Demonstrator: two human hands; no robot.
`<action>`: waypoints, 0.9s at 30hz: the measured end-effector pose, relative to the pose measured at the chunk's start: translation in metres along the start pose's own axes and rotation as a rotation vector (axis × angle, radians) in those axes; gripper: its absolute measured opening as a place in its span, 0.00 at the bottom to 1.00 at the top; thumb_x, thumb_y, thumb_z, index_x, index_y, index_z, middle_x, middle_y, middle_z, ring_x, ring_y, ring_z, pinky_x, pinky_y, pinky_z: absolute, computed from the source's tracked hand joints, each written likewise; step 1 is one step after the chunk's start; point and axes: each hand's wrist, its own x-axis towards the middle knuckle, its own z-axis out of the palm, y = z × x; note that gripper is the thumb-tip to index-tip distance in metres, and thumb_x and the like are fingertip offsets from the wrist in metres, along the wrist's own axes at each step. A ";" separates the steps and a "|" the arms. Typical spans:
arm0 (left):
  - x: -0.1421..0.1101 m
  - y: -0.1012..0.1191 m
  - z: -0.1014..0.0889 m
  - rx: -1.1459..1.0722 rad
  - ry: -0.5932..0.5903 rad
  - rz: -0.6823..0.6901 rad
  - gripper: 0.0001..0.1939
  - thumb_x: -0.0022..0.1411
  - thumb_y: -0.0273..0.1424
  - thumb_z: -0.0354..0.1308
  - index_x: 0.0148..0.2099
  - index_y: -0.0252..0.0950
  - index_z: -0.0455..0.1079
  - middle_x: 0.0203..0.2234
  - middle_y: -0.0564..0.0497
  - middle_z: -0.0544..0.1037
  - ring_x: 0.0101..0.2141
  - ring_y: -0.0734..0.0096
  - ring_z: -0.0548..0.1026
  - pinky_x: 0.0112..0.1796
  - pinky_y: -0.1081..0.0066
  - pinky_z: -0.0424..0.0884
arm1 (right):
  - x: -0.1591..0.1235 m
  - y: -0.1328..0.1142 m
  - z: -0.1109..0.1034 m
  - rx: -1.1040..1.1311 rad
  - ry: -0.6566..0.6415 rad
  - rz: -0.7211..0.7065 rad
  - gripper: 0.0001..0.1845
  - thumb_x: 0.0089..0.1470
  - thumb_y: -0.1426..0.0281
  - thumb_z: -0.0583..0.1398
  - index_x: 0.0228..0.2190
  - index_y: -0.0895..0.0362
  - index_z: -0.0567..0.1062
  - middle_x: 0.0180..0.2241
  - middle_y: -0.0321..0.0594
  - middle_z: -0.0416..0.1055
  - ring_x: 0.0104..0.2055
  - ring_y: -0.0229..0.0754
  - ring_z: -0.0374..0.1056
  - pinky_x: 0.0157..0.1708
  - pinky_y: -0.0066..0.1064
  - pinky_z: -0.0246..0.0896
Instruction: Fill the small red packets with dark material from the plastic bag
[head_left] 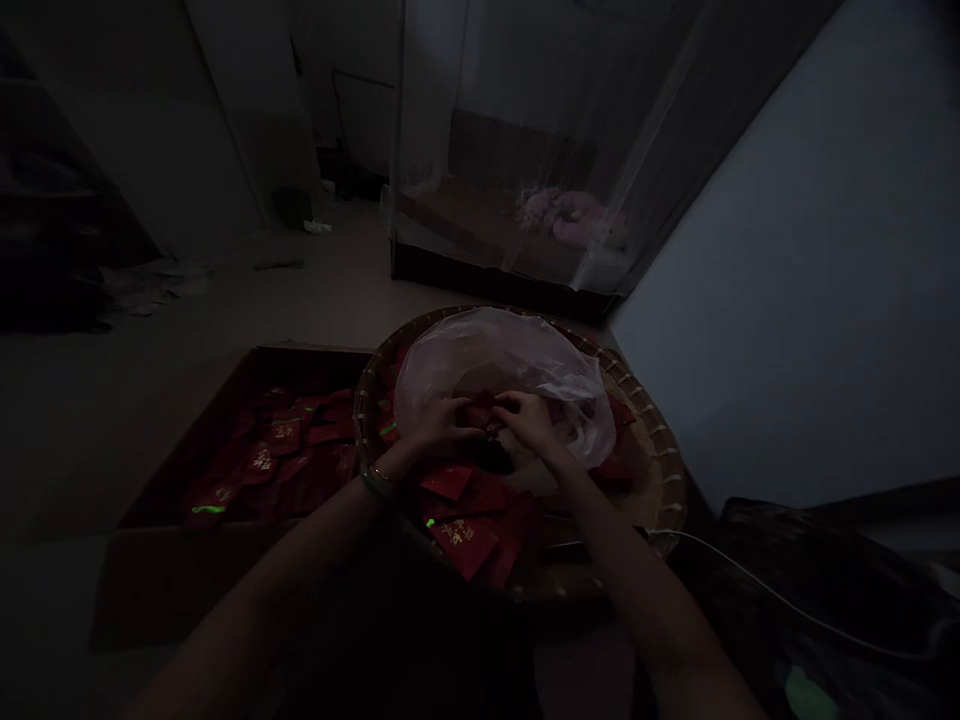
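Note:
Between my two hands is a small red packet (480,410), gripped from both sides, though the dim light hides its details. My left hand (444,425), with bracelets at the wrist, has its fingers closed at the packet's left edge. At the right edge, my right hand (528,420) pinches it with thumb and fingers. Both are over the mouth of a clear plastic bag (495,345), whose contents are hard to make out. The bag rests in a round woven bamboo tray (667,470). Red packets with gold print (466,540) lie in the tray nearest me.
Left of the tray stands an open cardboard box (187,425) holding many red packets (285,435). A white cable (750,580) runs from the tray's right rim. Behind are a netted bed (480,220) and, to the right, a pale wall (810,300).

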 end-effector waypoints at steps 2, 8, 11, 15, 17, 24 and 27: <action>0.002 0.000 -0.001 -0.228 -0.133 -0.079 0.27 0.49 0.43 0.64 0.47 0.30 0.72 0.33 0.48 0.77 0.31 0.68 0.72 0.32 0.72 0.66 | 0.001 0.005 -0.009 0.065 0.047 -0.045 0.14 0.46 0.74 0.59 0.38 0.56 0.76 0.39 0.42 0.76 0.41 0.44 0.72 0.44 0.37 0.65; 0.002 0.013 -0.005 -0.389 -0.180 -0.129 0.20 0.47 0.41 0.66 0.36 0.29 0.73 0.22 0.53 0.73 0.21 0.77 0.67 0.23 0.77 0.61 | -0.011 0.001 -0.031 0.062 -0.009 -0.081 0.16 0.48 0.61 0.61 0.38 0.57 0.76 0.38 0.43 0.75 0.39 0.44 0.70 0.38 0.33 0.65; -0.001 0.020 -0.008 -0.375 -0.173 -0.132 0.20 0.44 0.39 0.67 0.36 0.30 0.73 0.21 0.54 0.72 0.20 0.78 0.67 0.22 0.77 0.61 | -0.015 -0.005 -0.042 0.041 -0.170 0.020 0.17 0.49 0.56 0.60 0.28 0.59 0.76 0.26 0.40 0.74 0.29 0.42 0.69 0.28 0.30 0.62; -0.004 0.025 -0.012 -0.386 -0.235 -0.134 0.20 0.44 0.39 0.68 0.36 0.30 0.73 0.22 0.52 0.74 0.21 0.76 0.69 0.23 0.76 0.64 | -0.017 -0.011 -0.057 0.087 -0.264 0.022 0.18 0.50 0.56 0.59 0.22 0.59 0.73 0.20 0.36 0.69 0.23 0.38 0.65 0.22 0.27 0.56; -0.005 0.030 -0.015 -0.388 -0.236 -0.144 0.20 0.44 0.38 0.68 0.37 0.30 0.73 0.23 0.52 0.74 0.22 0.75 0.70 0.24 0.75 0.64 | -0.019 -0.013 -0.061 0.106 -0.254 0.001 0.18 0.50 0.57 0.59 0.21 0.59 0.73 0.20 0.35 0.69 0.23 0.37 0.65 0.22 0.26 0.56; -0.008 0.062 -0.008 -0.443 -0.279 -0.165 0.21 0.52 0.44 0.61 0.37 0.29 0.74 0.19 0.54 0.70 0.18 0.80 0.64 0.20 0.78 0.58 | -0.027 -0.020 -0.056 0.185 -0.089 -0.077 0.14 0.43 0.61 0.65 0.32 0.57 0.77 0.30 0.37 0.75 0.31 0.39 0.69 0.30 0.28 0.63; -0.011 0.069 0.003 -0.506 -0.130 -0.235 0.21 0.50 0.44 0.63 0.35 0.29 0.74 0.18 0.54 0.70 0.18 0.80 0.65 0.20 0.78 0.59 | -0.031 -0.018 -0.054 0.300 0.020 0.050 0.24 0.39 0.62 0.68 0.40 0.57 0.75 0.30 0.37 0.75 0.27 0.38 0.70 0.26 0.28 0.65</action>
